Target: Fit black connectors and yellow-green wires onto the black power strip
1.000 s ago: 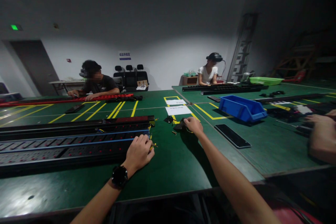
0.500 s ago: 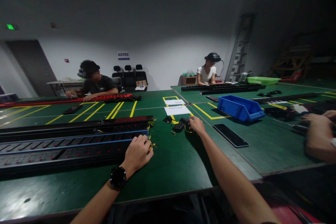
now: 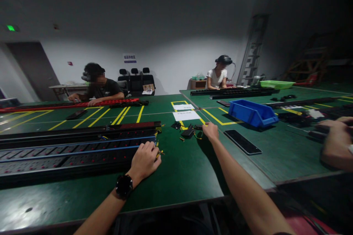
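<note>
My left hand (image 3: 145, 159), with a black watch at the wrist, lies at the right end of a long black panel (image 3: 104, 154) with blue edges and red dots. Its fingers are curled down around a yellow wire (image 3: 162, 152) whose tip pokes out beside them. My right hand (image 3: 211, 131) is closed over the table to the right. A small dark piece (image 3: 198, 127) sticks out from its fingertips; its kind is too small to tell. Touching or close to that piece lies a flat black part (image 3: 188, 131) with a thin yellow wire. A small brass-coloured piece (image 3: 182, 139) lies nearby.
Beyond my right hand are a blue bin (image 3: 252, 112) and a phone (image 3: 242, 141). White paper sheets (image 3: 186, 115) and a small black part (image 3: 175, 125) lie ahead. A co-worker's arm (image 3: 336, 143) reaches in at right; two people work across the green table (image 3: 182, 187).
My right hand has shifted slightly to the right, away from the flat black part, and the dark piece at its fingertips shows more. My left hand has stayed in place.
</note>
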Demonstrator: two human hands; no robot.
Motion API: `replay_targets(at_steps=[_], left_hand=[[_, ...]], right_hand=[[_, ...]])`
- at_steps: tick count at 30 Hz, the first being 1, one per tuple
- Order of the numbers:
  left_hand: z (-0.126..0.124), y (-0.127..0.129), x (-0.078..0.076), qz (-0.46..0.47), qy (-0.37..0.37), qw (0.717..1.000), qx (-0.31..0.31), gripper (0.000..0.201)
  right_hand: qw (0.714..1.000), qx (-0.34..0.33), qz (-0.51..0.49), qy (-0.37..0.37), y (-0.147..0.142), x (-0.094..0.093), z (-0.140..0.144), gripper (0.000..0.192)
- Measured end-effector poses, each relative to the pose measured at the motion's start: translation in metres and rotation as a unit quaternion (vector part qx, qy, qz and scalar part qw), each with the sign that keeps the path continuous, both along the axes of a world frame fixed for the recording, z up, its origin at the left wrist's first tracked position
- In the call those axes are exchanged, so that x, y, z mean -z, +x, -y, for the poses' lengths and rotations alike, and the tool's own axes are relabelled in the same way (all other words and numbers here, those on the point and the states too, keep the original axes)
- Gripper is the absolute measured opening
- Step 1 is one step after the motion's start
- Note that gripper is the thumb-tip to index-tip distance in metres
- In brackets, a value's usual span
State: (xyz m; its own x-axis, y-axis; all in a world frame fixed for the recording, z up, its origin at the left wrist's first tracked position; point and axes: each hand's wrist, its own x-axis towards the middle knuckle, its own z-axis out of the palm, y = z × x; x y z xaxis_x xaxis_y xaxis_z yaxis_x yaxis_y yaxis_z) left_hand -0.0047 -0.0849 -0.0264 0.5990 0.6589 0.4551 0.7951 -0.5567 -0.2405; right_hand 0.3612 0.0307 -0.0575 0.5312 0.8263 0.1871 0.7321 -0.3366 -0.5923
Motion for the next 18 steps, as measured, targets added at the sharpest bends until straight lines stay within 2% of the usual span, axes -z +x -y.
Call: replay_targets(at_steps=[2, 6, 8, 13, 18], left_hand=[[0.0, 0.0, 0.0, 0.0, -0.001, 1.0, 0.0, 0.018], [-0.001, 0.001, 0.0, -0.007, -0.006, 1.0, -0.003, 0.019], [-0.001, 0.001, 0.0, -0.007, -0.007, 1.0, -0.003, 0.02], [0.0, 0.002, -0.001, -0.005, -0.01, 1.0, -0.004, 0.02], [0.0, 0.003, -0.001, -0.004, -0.008, 1.0, -0.003, 0.02]], right_hand=[[0.999, 0.001, 0.039, 0.008, -0.009, -0.004, 0.004, 0.047], [0.981, -0.133, 0.139, 0.009, -0.033, -0.009, 0.006, 0.045], [0.97, -0.17, 0.173, -0.003, -0.044, -0.011, 0.006, 0.043], [0.96, -0.189, 0.202, -0.041, -0.058, -0.015, 0.008, 0.064], [0.956, -0.202, 0.21, -0.026, -0.063, -0.012, 0.007, 0.066]])
